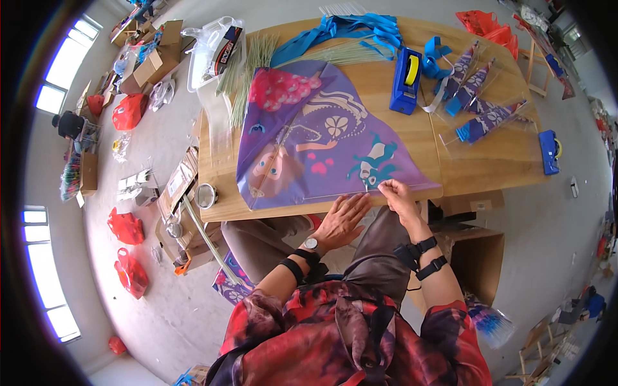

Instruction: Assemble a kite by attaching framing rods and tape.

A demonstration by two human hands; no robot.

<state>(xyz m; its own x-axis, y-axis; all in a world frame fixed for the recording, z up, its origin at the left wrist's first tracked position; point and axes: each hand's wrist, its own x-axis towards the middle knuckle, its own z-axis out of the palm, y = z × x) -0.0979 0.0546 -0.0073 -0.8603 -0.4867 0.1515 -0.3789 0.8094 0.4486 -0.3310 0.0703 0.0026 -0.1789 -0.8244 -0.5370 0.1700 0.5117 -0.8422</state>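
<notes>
Basically, the purple printed sheet (309,138) lies flat on the near side of the wood tbl (476,161), its long straight edge along the tbl's front, narrow tip pointing R. L hand (346,220) is palm down at that near edge, fingers straight & held fairly close together, tips on or just beside the edge. R hand (400,199) is next to it, thumb & index pressed together at the same edge; can't tell if they pinch the sheet itself or sth thin on it. Other R fingers curled in. L wrist has a watch (311,244); both forearms have black straps (432,267).

Behind the sheet: blue ribbon strips (347,27) & a bunch of thin pale sticks (257,51), w/ a clear plastic tub (201,77) at far L. R of the sheet: 1 blue tape dispenser (404,100) w/ yellow roll, then several folded printed pieces in clear wrap (492,122). A 2nd blue dispenser (549,152) is at the R edge. Small round container (206,196) at near L corner. Floor L: red bags (126,226); under tbl R, cardboard box (496,257).
</notes>
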